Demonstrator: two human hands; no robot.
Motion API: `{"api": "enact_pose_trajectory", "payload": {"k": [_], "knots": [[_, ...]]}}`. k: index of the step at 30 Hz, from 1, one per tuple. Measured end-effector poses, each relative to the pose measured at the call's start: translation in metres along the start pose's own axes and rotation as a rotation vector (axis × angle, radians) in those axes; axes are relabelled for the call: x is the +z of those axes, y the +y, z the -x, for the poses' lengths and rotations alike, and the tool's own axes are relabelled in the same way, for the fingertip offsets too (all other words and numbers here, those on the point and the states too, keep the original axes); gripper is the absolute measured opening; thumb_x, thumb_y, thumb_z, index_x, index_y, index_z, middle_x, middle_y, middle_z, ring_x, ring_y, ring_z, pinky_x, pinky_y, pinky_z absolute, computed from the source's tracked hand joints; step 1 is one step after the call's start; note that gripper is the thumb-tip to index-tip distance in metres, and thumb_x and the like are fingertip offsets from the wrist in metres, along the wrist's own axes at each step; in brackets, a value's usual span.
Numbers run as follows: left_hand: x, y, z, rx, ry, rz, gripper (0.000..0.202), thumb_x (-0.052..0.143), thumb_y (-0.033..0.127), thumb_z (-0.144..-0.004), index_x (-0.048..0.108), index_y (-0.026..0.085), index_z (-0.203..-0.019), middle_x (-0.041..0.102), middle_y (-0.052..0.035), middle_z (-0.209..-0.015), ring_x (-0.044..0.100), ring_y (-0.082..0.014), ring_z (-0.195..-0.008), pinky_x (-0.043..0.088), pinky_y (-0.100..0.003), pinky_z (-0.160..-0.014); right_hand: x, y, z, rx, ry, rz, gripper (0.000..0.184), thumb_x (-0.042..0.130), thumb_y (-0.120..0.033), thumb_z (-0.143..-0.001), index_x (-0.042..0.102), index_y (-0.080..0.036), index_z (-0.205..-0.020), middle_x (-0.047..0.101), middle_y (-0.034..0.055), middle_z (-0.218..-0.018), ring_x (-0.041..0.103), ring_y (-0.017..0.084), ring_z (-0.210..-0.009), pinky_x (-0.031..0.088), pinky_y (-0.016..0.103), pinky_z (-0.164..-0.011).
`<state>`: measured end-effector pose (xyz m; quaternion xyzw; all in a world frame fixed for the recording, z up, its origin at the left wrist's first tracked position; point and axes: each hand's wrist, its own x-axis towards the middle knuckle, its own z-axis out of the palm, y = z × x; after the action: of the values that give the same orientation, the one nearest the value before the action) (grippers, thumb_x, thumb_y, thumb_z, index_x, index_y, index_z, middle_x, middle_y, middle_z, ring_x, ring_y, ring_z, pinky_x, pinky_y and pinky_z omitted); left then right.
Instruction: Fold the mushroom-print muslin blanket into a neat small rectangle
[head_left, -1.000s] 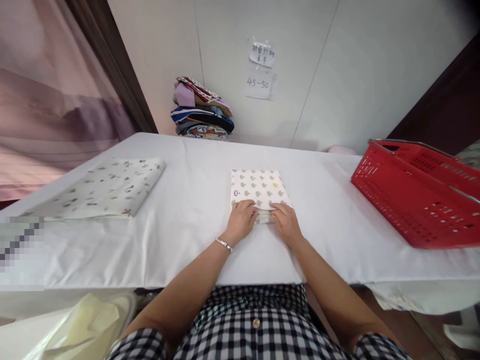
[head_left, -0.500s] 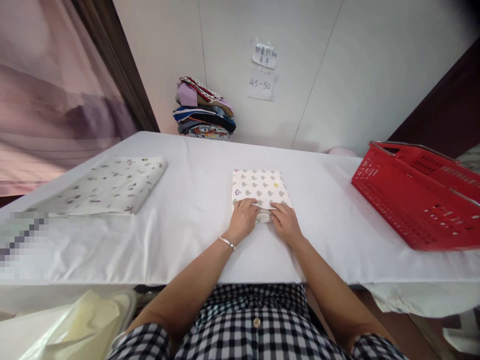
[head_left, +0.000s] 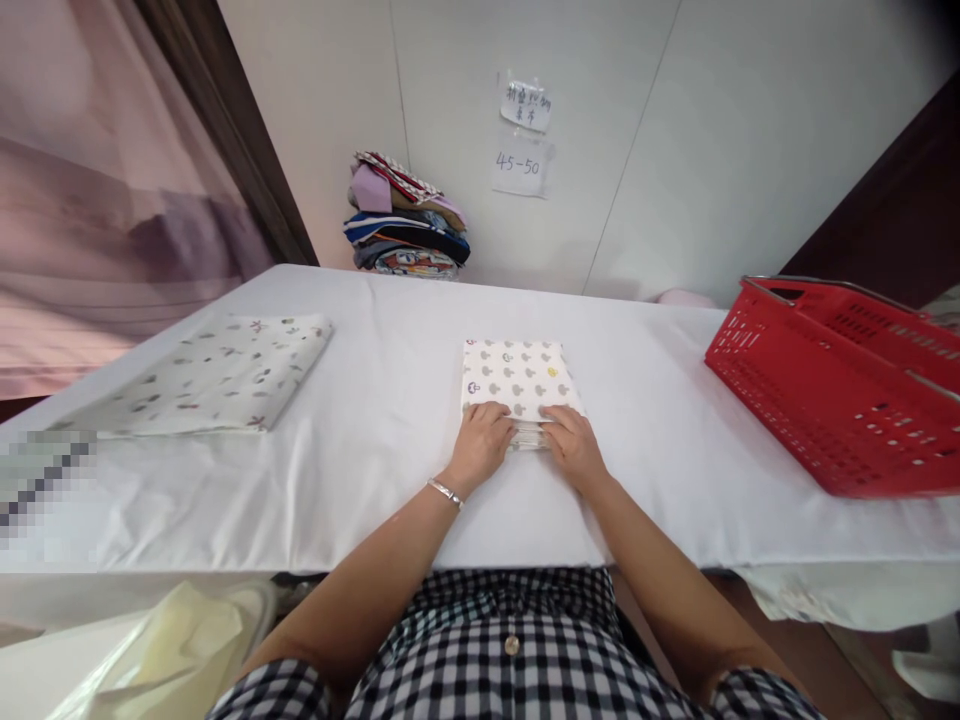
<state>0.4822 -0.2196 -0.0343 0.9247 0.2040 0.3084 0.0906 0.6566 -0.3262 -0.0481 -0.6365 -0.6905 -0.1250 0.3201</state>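
A folded white cloth [head_left: 517, 372] printed with small grey mushroom-like motifs lies flat on the table in front of me. Its near edge shows several stacked layers between my hands. At the left front corner, my left hand [head_left: 482, 444], with a silver bracelet at the wrist, has its fingers bent over the top and the thumb near the layered edge. My right hand [head_left: 573, 446] grips the right front corner in much the same way. Parts of both corners are hidden beneath the hands.
A second white cloth [head_left: 225, 375] with scattered plant prints lies at the left on the white-covered table [head_left: 360, 480]. The red perforated basket [head_left: 825, 400] stands at the right. Behind the table's far edge rises a pile of folded fabrics [head_left: 409, 215], beside a wall with paper notes [head_left: 523, 165].
My left hand has slid slightly left and down along the cloth's near edge. My right hand stays almost in place, and the cloth remains folded in the same spot.
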Motion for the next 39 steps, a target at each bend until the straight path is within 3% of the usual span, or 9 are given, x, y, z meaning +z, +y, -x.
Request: {"api": "enact_pose_trajectory", "payload": {"k": [9, 18, 22, 29, 32, 36, 39], "knots": [[-0.001, 0.0, 0.004, 0.04, -0.025, -0.013, 0.011, 0.053, 0.02, -0.083, 0.061, 0.02, -0.091, 0.056, -0.0078, -0.113, 0.047, -0.0229, -0.108, 0.035, -0.04, -0.091, -0.002, 0.001, 0.0, -0.01, 0.009, -0.05, 0.02, 0.044, -0.022, -0.089, 0.063, -0.02, -0.094, 0.06, 0.0084, -0.115, 0.051, 0.022, -0.107, 0.042, 0.04, -0.089], [0.003, -0.002, 0.005, 0.043, -0.01, 0.037, 0.011, 0.05, 0.017, -0.085, 0.056, 0.017, -0.094, 0.061, -0.0051, -0.087, 0.055, -0.0199, -0.086, 0.04, -0.037, -0.079, 0.0, 0.002, 0.003, 0.029, 0.009, -0.061, 0.026, 0.042, -0.02, -0.089, 0.056, -0.019, -0.111, 0.064, 0.0082, -0.105, 0.056, 0.021, -0.098, 0.043, 0.038, -0.085], [0.002, -0.001, 0.006, 0.048, -0.03, 0.021, 0.018, 0.053, 0.018, -0.083, 0.056, 0.019, -0.101, 0.062, -0.0054, -0.094, 0.054, -0.0213, -0.094, 0.039, -0.038, -0.083, 0.001, 0.002, 0.003, -0.009, -0.016, -0.039, 0.025, 0.041, -0.02, -0.09, 0.06, -0.02, -0.107, 0.064, 0.0074, -0.105, 0.056, 0.02, -0.098, 0.043, 0.037, -0.084], [0.001, 0.003, 0.008, 0.025, -0.08, -0.051, 0.01, 0.052, 0.017, -0.085, 0.061, 0.018, -0.089, 0.06, -0.0044, -0.088, 0.051, -0.0204, -0.088, 0.039, -0.035, -0.077, -0.003, -0.003, -0.001, 0.005, -0.049, -0.052, 0.024, 0.044, -0.02, -0.088, 0.064, -0.02, -0.102, 0.065, 0.0073, -0.103, 0.057, 0.02, -0.096, 0.043, 0.037, -0.083], [0.002, 0.006, 0.009, 0.019, -0.071, -0.048, 0.012, 0.049, 0.016, -0.085, 0.061, 0.018, -0.087, 0.06, -0.0044, -0.086, 0.05, -0.0199, -0.087, 0.039, -0.035, -0.076, -0.005, -0.013, -0.009, 0.003, -0.078, -0.039, 0.029, 0.044, -0.023, -0.088, 0.061, -0.019, -0.11, 0.063, 0.0091, -0.11, 0.055, 0.022, -0.103, 0.041, 0.039, -0.088], [0.0, 0.005, 0.01, -0.009, -0.016, 0.031, 0.012, 0.049, 0.02, -0.086, 0.06, 0.018, -0.082, 0.06, -0.0039, -0.084, 0.051, -0.0186, -0.085, 0.039, -0.034, -0.077, 0.001, -0.024, -0.009, -0.056, -0.237, 0.027, 0.039, 0.04, -0.021, -0.088, 0.052, -0.019, -0.125, 0.054, 0.0085, -0.128, 0.045, 0.024, -0.12, 0.036, 0.043, -0.096], [-0.003, -0.004, 0.01, -0.127, 0.066, 0.1, 0.018, 0.047, 0.023, -0.087, 0.058, 0.018, -0.075, 0.059, -0.0031, -0.077, 0.051, -0.0169, -0.079, 0.041, -0.033, -0.076, 0.004, -0.026, -0.002, -0.053, -0.301, 0.058, 0.043, 0.038, -0.018, -0.088, 0.048, -0.018, -0.129, 0.047, 0.0084, -0.135, 0.04, 0.025, -0.126, 0.032, 0.045, -0.1]]}}
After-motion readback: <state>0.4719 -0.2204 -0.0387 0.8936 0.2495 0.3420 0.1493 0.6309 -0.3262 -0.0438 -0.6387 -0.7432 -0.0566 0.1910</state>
